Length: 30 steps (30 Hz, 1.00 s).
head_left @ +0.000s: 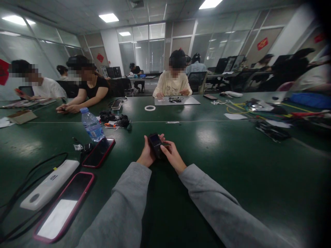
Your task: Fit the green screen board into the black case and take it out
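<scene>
Small black handheld device (156, 144) is in my view dead centre, held just above the green table (232, 165), near edge, screen end pointing away from me. Left hand (147, 155) wraps its left side, fingers curled shut around the body. Right hand (172, 156) grips the right side, thumb laid across the face, fingers tucked under. Both hands closed on it, touching each other at the device. Grey sleeves on both arms.

Left of the hands: phone in a red case (98, 152) lying flat, water bottle (91, 125) upright just behind it. Nearer me, a phone in a pink case (64, 206) and a white power bank (49, 184) side by side, black cable (31, 172) looping past them.

Further out: white tape ring (150, 108) on the table, and beyond it a person in a cream top (172, 86) with both hands on a grey mat (178, 101). Yellow cables (238, 108) and clutter far right. Two more people seated far left.
</scene>
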Each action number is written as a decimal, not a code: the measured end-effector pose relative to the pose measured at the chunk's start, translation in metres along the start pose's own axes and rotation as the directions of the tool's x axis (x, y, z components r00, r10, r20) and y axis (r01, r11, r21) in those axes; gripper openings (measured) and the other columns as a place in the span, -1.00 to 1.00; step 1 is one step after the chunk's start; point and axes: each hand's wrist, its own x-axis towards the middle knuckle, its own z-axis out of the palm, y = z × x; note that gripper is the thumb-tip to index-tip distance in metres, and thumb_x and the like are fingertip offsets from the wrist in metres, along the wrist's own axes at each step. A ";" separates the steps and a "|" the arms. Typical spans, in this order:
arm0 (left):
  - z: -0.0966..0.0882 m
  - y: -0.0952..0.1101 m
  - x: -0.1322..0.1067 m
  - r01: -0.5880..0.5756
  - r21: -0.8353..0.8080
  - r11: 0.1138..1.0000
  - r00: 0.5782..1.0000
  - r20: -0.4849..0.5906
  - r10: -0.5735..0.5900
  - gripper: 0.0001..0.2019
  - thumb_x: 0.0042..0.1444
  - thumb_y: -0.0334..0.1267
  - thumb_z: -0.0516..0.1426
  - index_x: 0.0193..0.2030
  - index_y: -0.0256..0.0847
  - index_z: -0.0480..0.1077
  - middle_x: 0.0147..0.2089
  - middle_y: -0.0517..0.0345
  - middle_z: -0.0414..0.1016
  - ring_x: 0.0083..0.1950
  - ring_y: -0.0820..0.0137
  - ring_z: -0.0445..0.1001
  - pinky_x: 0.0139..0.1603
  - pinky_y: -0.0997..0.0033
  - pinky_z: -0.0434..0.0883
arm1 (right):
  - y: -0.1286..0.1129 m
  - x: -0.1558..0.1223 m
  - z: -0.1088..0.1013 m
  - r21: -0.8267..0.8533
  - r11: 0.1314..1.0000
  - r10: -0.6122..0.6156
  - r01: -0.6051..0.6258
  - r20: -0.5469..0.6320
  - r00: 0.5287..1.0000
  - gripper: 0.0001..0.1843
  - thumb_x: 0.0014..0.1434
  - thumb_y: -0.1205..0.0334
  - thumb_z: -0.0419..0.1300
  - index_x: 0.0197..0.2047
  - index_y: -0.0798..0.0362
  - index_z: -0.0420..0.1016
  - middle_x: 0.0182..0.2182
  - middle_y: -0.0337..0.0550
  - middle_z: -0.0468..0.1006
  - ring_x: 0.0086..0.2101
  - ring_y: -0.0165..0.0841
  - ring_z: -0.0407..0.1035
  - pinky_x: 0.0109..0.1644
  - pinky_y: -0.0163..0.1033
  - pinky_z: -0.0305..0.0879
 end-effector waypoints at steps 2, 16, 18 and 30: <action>0.001 0.000 0.000 -0.005 0.029 1.000 1.000 -0.003 0.005 -0.39 0.12 0.25 -0.14 -0.06 -0.20 0.42 0.14 0.01 0.39 0.18 0.25 0.31 0.15 0.20 0.27 | -0.001 0.003 -0.004 0.127 0.990 0.059 -0.064 0.040 0.997 -0.41 0.06 -0.12 0.20 0.02 0.08 0.19 -0.21 -0.12 0.43 -0.17 -0.36 0.37 -0.04 -0.17 0.34; 0.008 0.000 0.001 0.088 0.112 0.990 0.994 -0.068 -0.081 -0.32 0.08 0.30 -0.14 -0.07 -0.28 0.42 -0.01 -0.13 0.48 0.02 0.18 0.45 0.04 0.16 0.35 | -0.014 0.005 -0.015 0.392 0.891 0.212 -0.229 0.088 0.973 -0.32 -0.22 0.03 0.42 -0.07 0.09 0.27 -0.18 -0.09 0.43 -0.21 -0.35 0.39 -0.18 -0.24 0.38; 0.009 -0.002 0.001 0.080 0.166 0.983 0.990 -0.125 -0.060 -0.37 0.08 0.26 -0.07 -0.12 -0.32 0.43 -0.11 -0.13 0.52 -0.05 0.22 0.48 0.00 0.21 0.37 | -0.012 0.007 -0.017 0.422 0.882 0.211 -0.209 0.044 0.977 -0.32 -0.23 0.03 0.42 -0.09 0.08 0.27 -0.20 -0.12 0.43 -0.23 -0.37 0.38 -0.18 -0.26 0.37; -0.009 0.016 -0.004 -0.146 0.636 0.758 0.987 0.038 0.158 -0.48 -0.21 -0.33 0.34 -0.02 -0.26 0.41 -0.08 -0.05 0.49 -0.05 0.27 0.44 0.10 0.19 0.26 | -0.005 0.012 -0.021 0.433 0.885 0.209 -0.169 -0.045 0.977 -0.33 -0.24 0.05 0.43 -0.10 0.09 0.25 -0.23 -0.18 0.40 -0.23 -0.43 0.36 -0.16 -0.34 0.34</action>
